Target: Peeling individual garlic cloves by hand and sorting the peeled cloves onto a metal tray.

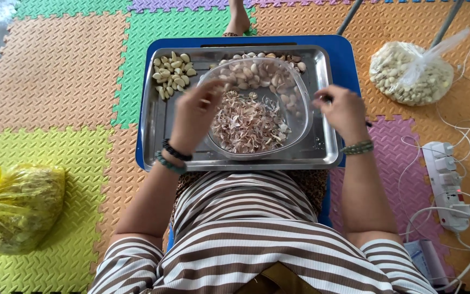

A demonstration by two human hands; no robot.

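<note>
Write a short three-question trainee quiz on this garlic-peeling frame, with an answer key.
1. True or false: the clear bowl holding papery skins sits inside the metal tray.
2. Which corner of the tray, as pictured, holds the pile of peeled cloves? A) upper left B) lower right C) lower left
3. What lies on the yellow mat tile at the picture's left edge?

Key
1. True.
2. A. The unpeeled cloves lie along the top edge, partly behind the bowl.
3. A knotted yellow plastic bag.
</note>
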